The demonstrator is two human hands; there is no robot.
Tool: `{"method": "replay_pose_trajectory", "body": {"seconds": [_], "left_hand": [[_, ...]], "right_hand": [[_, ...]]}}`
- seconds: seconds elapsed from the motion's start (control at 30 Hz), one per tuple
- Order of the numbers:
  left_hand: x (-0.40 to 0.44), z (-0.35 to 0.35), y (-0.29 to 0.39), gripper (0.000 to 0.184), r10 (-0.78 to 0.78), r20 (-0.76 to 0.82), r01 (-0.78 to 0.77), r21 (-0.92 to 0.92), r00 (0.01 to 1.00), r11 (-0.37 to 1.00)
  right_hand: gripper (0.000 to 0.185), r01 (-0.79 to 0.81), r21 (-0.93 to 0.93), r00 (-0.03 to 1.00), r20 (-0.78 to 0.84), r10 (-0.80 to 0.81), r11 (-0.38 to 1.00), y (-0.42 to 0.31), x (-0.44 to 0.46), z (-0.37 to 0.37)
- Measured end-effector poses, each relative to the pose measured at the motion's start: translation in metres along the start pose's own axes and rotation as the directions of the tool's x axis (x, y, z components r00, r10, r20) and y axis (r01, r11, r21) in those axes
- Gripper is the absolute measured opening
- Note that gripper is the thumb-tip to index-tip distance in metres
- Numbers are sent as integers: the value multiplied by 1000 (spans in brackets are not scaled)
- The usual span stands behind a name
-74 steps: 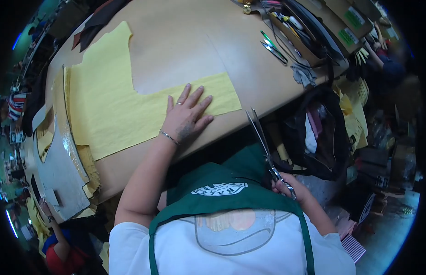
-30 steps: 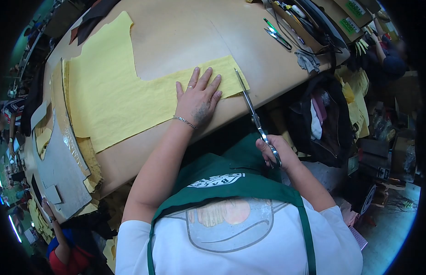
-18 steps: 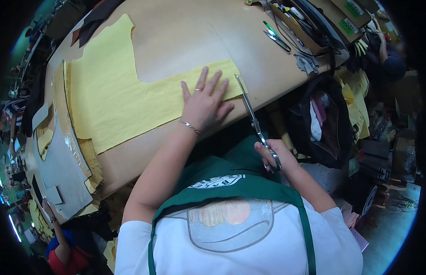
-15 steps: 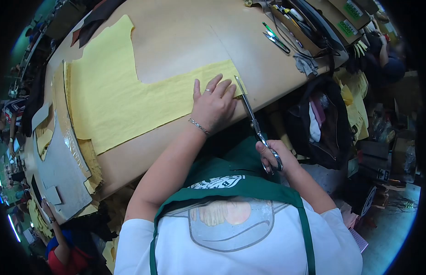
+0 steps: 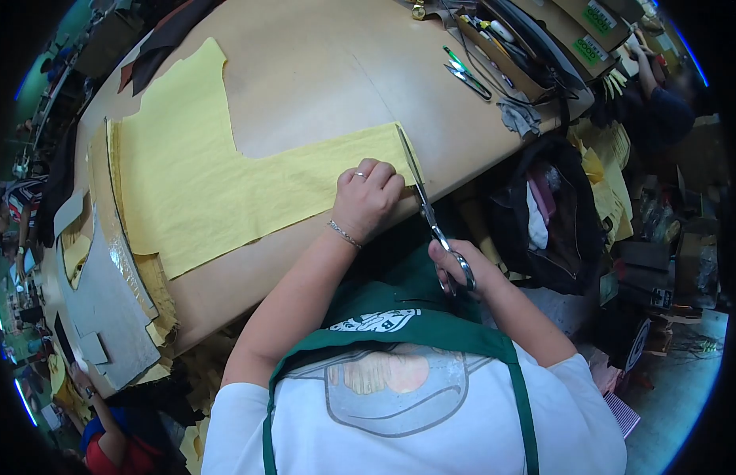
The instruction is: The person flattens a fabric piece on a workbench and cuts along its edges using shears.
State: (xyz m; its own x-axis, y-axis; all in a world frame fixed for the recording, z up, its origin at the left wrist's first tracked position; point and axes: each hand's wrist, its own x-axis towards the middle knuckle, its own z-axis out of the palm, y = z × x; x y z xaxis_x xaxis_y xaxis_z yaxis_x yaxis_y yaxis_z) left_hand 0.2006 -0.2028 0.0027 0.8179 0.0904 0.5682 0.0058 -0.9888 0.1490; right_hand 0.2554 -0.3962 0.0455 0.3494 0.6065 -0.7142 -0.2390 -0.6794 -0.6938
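A flat yellow L-shaped sheet (image 5: 178, 166) lies on the tan table (image 5: 305, 71), its narrow arm reaching right to the front edge. My left hand (image 5: 369, 194) has its fingers curled at the lower edge of that arm, near its right end, gripping the edge. My right hand (image 5: 461, 265) is wrapped round the handles of long metal scissors (image 5: 430, 218). Their blades lie along the right end of the yellow sheet, the tips near its upper right corner.
Small green-handled snips (image 5: 468, 79) and a grey cloth (image 5: 519, 117) lie at the right, beside a tool box (image 5: 506, 63). A black bag (image 5: 554, 218) hangs below. Grey templates (image 5: 107, 293) lie left. Co-workers' arms show at lower left and upper right.
My left hand has moved right along the yellow sheet, and its spread fingers have curled in. My right hand has raised the scissors from beside the table onto the sheet's right end.
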Motion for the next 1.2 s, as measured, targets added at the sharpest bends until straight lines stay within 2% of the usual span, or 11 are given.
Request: {"method": "replay_pose_trajectory", "body": {"seconds": [0.1,0.6,0.77,0.9,1.1,1.2], "left_hand": [[-1,-4,4,8,25,-37,-27,-48,999,999],[-4,-1,0,14,52,-53,-60,-155,997,986],[-2,0,-2,21,82,-92,-97,-171,992,981],[-6,1,-1,12,67,-58,-76,-155,996,985],[-4,-4,1,12,83,-86,-96,-156,993,983],[-3,-5,0,18,103,-74,-114,-161,992,980]], "right_hand": [[66,-2,-10,1000,-23,2,1000,-10,5,1],[62,-13,-114,990,-141,-4,993,-4,-4,11],[61,-48,-141,987,-158,25,989,-7,-7,13],[62,-14,-104,991,-132,0,994,-9,-1,11],[62,17,-38,990,-142,-22,999,-15,21,11],[58,23,-49,987,-158,-31,999,-16,19,12]]}}
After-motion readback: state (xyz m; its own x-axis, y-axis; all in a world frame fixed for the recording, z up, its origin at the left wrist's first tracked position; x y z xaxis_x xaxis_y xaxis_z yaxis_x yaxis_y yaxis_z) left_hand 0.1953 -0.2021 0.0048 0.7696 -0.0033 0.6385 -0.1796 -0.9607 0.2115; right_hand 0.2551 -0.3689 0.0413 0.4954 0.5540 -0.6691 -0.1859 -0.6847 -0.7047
